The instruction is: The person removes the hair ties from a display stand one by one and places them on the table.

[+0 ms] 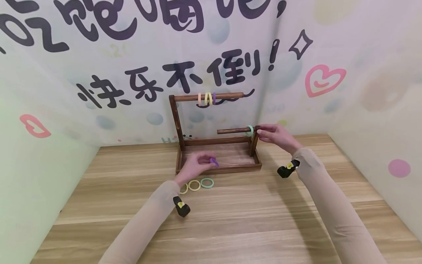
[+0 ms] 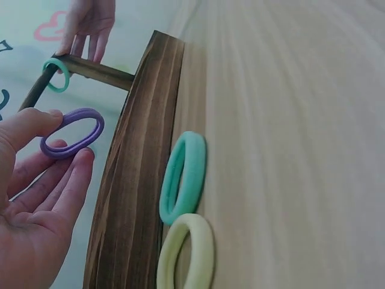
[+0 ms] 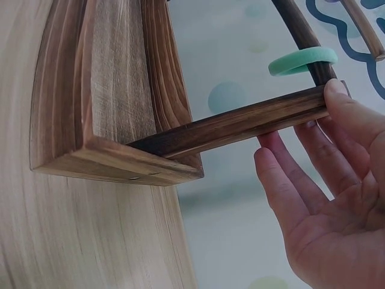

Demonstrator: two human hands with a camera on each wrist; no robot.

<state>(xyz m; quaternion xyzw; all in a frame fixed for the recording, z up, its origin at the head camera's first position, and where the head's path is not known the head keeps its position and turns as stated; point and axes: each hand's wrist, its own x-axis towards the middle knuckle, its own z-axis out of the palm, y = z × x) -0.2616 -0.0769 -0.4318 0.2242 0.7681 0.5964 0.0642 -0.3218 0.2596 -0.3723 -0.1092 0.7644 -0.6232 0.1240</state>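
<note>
The left hand (image 1: 197, 165) is pinching a purple ring (image 2: 84, 112) between thumb and fingertips, holding it up near the rack's (image 1: 219, 170) front edge. Close to that wrist, a green ring (image 1: 207, 179) and two yellow rings (image 1: 194, 180) are lying on the worktop (image 1: 247, 220) along that edge, one yellow partly hidden. The right hand (image 1: 277, 137) is gripping the short post's (image 1: 254, 145) top; just beside its thumb, another green ring (image 3: 295, 62) is hanging around the lower bar (image 1: 232, 131). Four more rings (image 1: 206, 98) are hanging on the upper bar (image 1: 188, 98). The rack is standing near the worktop's back edge.
</note>
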